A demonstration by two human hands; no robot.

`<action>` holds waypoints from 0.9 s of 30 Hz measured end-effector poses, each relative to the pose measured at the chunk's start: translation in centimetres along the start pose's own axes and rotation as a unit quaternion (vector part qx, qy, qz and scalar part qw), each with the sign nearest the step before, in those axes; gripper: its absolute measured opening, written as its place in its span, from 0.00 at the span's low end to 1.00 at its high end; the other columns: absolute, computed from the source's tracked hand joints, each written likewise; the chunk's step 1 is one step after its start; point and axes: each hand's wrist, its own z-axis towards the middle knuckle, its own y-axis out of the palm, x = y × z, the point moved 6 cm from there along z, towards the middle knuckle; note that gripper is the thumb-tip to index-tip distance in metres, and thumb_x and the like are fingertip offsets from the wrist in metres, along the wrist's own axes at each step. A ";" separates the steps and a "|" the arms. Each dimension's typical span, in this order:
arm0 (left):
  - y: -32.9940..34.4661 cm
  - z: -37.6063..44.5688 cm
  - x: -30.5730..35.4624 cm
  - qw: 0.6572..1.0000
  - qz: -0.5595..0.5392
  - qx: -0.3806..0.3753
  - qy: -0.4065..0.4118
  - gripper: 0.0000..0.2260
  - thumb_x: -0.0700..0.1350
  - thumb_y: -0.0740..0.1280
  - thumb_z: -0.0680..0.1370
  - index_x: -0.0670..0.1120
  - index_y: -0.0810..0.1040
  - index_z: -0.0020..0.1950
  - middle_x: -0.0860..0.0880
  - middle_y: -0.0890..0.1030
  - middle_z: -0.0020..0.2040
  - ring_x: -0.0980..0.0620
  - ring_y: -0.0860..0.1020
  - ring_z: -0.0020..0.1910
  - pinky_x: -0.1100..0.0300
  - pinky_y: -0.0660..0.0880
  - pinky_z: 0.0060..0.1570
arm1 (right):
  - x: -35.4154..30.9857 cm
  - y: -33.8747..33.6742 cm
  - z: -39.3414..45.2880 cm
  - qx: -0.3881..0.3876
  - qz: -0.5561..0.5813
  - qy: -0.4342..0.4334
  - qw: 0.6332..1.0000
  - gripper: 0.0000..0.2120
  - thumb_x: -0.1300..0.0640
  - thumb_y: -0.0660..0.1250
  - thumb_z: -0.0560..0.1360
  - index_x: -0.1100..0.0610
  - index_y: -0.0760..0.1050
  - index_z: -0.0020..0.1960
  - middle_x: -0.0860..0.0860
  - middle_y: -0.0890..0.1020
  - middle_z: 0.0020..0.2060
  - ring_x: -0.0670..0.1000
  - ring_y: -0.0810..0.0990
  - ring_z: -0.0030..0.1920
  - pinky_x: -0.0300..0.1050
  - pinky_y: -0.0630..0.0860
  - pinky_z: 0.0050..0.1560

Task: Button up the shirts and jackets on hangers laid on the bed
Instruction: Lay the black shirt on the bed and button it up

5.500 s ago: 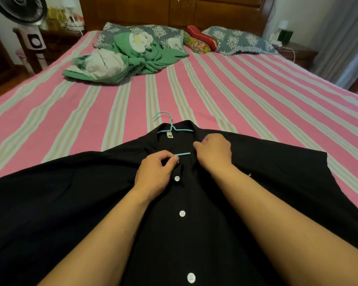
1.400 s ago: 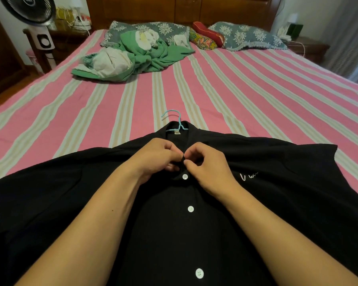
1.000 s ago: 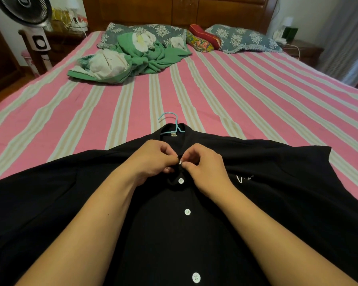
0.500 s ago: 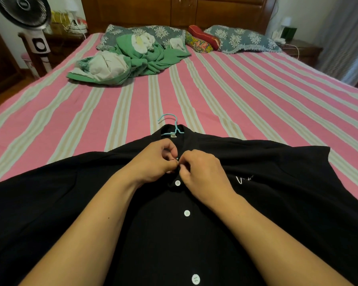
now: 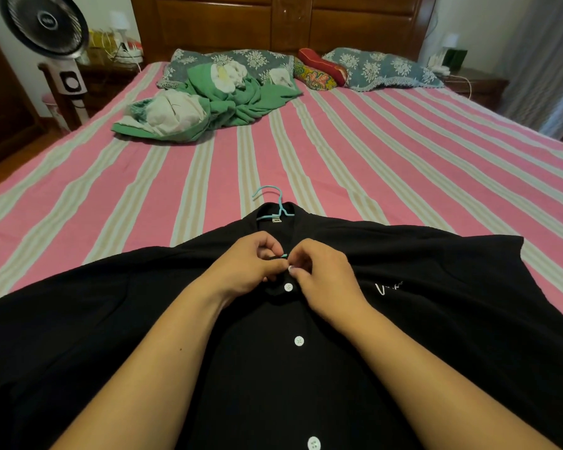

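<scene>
My left hand (image 5: 247,261) and right hand (image 5: 322,274) pinch the placket of the black shirt (image 5: 273,368), limp and light at the bed's (image 5: 371,164) near edge; I'd grip beside the buttonhole.

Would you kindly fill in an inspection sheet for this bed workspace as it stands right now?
Surface: bed with pink striped sheet.
Job's things: black shirt lies flat on a blue hanger; three white buttons below the hands are fastened; top of the placket is hidden by the fingers.
Clutter: green bedding heaped near the pillows; a red bolster.
Grippers: left hand and right hand both pinch the placket near the collar.
Cables: a white cord on the right nightstand.
Surroundings: fan at left, wooden headboard, curtain at right.
</scene>
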 end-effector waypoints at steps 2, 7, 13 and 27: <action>0.2 -0.5 0.1 0.993 0.090 0.066 0.031 0.08 0.42 0.73 0.76 0.49 0.76 0.51 0.53 0.83 0.43 0.55 0.81 0.41 0.56 0.78 0.47 | 1.2 0.0 0.2 0.017 0.020 0.069 0.997 0.06 0.55 0.73 0.74 0.48 0.76 0.42 0.44 0.81 0.39 0.44 0.79 0.41 0.43 0.76 0.45; -2.2 -5.3 3.5 0.957 0.162 0.227 0.085 0.12 0.41 0.68 0.78 0.55 0.75 0.58 0.57 0.74 0.57 0.57 0.79 0.48 0.59 0.75 0.52 | 2.1 -0.3 0.2 -0.002 0.090 0.137 0.987 0.08 0.61 0.70 0.75 0.48 0.78 0.42 0.45 0.82 0.38 0.44 0.80 0.41 0.42 0.76 0.49; 1.4 -8.8 1.1 0.981 0.145 0.106 -0.079 0.07 0.42 0.69 0.78 0.51 0.82 0.54 0.51 0.84 0.53 0.52 0.82 0.53 0.60 0.76 0.56 | 0.9 -1.6 -0.5 -0.153 0.095 0.145 0.973 0.13 0.68 0.67 0.76 0.56 0.78 0.58 0.49 0.83 0.49 0.47 0.81 0.50 0.31 0.75 0.48; 5.8 -8.6 1.8 0.910 0.346 0.217 -0.072 0.15 0.59 0.59 0.83 0.53 0.78 0.61 0.51 0.74 0.59 0.47 0.73 0.60 0.52 0.70 0.48 | -0.5 -2.1 -4.9 -0.016 -0.184 0.043 0.982 0.11 0.54 0.63 0.80 0.53 0.79 0.59 0.50 0.80 0.54 0.53 0.78 0.55 0.45 0.71 0.49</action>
